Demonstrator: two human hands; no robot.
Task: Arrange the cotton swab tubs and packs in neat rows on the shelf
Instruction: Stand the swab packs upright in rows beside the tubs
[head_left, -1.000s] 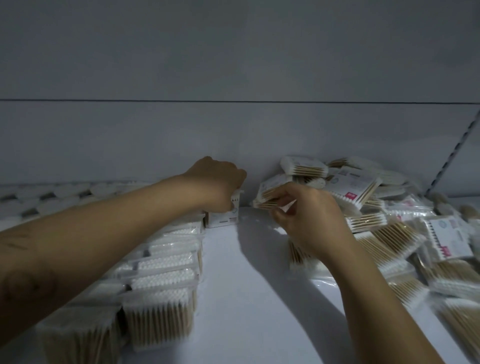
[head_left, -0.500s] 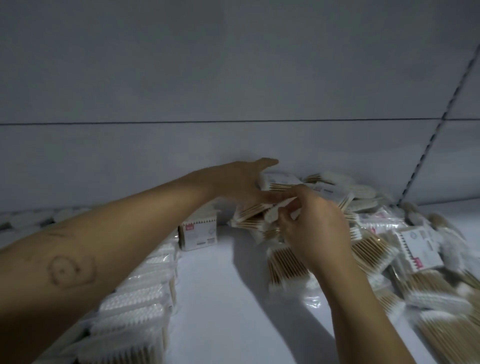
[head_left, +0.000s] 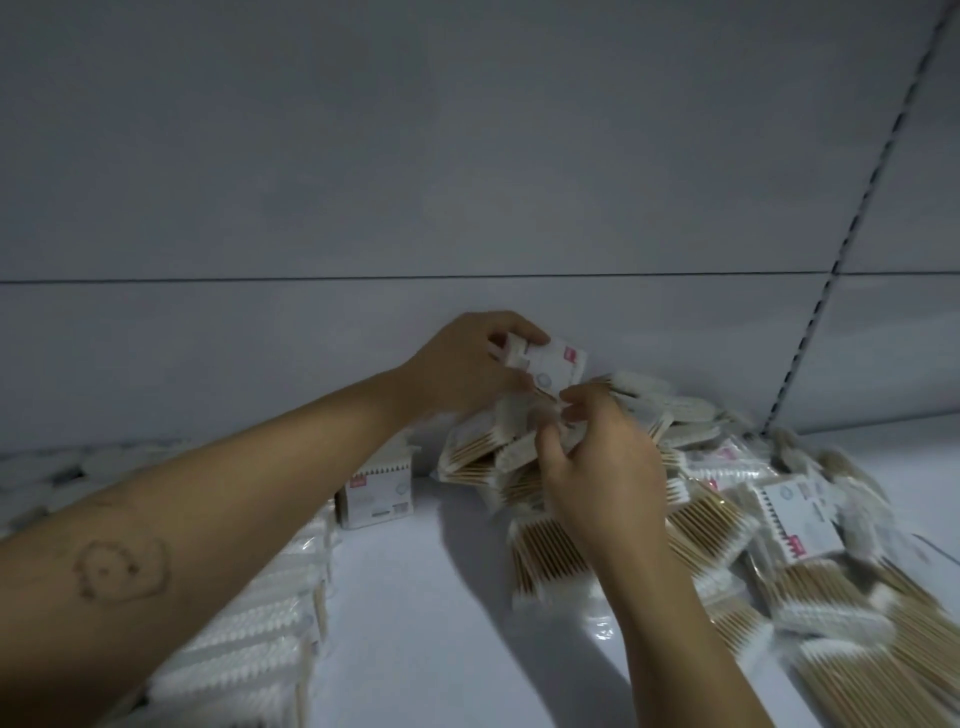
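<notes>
One flat glossy pack (head_left: 558, 364) in L hand (head_left: 462, 370), wood-stick bundle (head_left: 519, 450) in R hand (head_left: 602, 474)

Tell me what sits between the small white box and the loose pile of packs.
Nothing: between box and pile runs bare, shadowed shelf, per the head view.

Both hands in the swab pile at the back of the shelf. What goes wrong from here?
1. The pile is loose and heaped. The right hand grips packs at its top, and tugging may send others sliding toward the front of the shelf.
2. The left hand holds a lifted pack by one end, so it may slip out.
3. The left forearm passes over the row. Drawing back could knock it out of line.
</notes>
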